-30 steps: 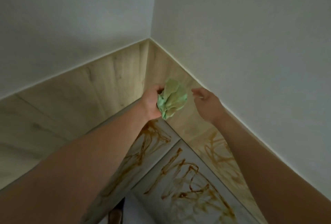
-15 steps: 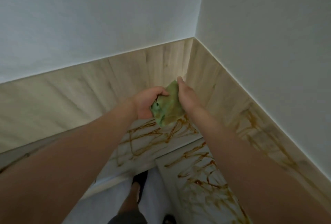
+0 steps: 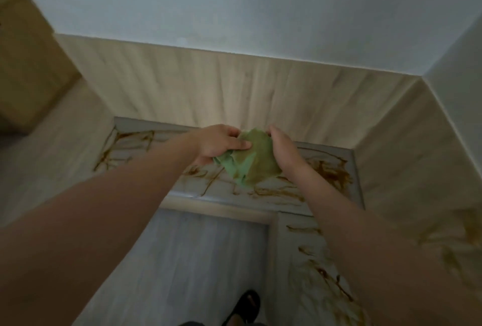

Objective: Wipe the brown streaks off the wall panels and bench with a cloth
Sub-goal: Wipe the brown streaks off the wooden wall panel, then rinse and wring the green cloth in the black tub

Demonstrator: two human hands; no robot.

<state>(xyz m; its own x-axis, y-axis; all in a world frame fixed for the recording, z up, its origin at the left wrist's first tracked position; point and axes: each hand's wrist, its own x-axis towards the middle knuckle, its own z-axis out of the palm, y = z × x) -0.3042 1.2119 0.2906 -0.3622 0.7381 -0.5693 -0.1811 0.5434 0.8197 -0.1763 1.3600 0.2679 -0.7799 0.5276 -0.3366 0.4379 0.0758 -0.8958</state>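
A crumpled green cloth point(image 3: 249, 160) with a brownish stained patch is held in the air between both hands, above the pale bench point(image 3: 156, 148). My left hand point(image 3: 219, 144) grips its left side with thumb and fingers curled round it. My right hand point(image 3: 283, 149) holds its right edge, fingers tucked behind the fabric. Brown streaks point(image 3: 276, 191) run over the bench top under the cloth, at its left end point(image 3: 125, 143) and along its right arm point(image 3: 326, 273). The right wall panel point(image 3: 451, 237) carries a brown smear low down. The back wall panel point(image 3: 234, 88) looks unmarked.
White wall point(image 3: 234, 5) rises above the wood-look panels. A brown cabinet side point(image 3: 23, 65) stands at far left. Grey floor point(image 3: 187, 260) lies between the bench arms, with a foot in a black sandal point(image 3: 246, 305) at the bottom edge.
My view has swung left from the right corner to the back panel and left bench end. My right hand came from beside the cloth to hold it; both hands now hold it lower.
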